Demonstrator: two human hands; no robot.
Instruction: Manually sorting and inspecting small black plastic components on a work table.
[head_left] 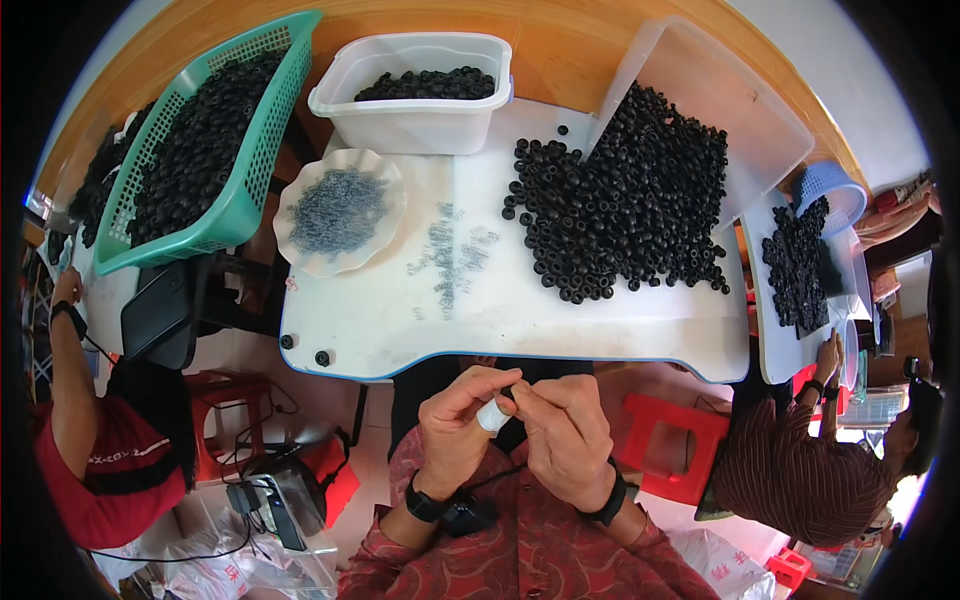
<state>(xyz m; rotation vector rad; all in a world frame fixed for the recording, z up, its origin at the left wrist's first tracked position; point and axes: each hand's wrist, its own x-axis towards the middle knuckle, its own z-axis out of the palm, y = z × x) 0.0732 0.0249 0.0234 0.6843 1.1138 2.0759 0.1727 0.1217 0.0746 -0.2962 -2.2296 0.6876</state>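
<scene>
Just off the table's near edge, my left hand (458,428) and my right hand (568,438) meet at the fingertips. The fingers of both are closed in a pinch. A small white sleeve or wrap (492,415) shows at my left hand's fingers. Whatever the fingertips grip is too small or hidden to make out. On the white table (590,335) beyond, a large heap of small black ring-shaped pieces (640,190) spills from a clear plastic bin (740,110) tipped on its side. Two loose black pieces (322,358) sit at the near left corner.
Small greyish pieces fill a scalloped white plate (390,225); more are scattered on the tabletop (450,250). Behind stand a white tub (410,120) and, left, a green basket (235,215), both holding black pieces. People sit at left (110,450) and right (800,470). Red stools (675,450) flank me.
</scene>
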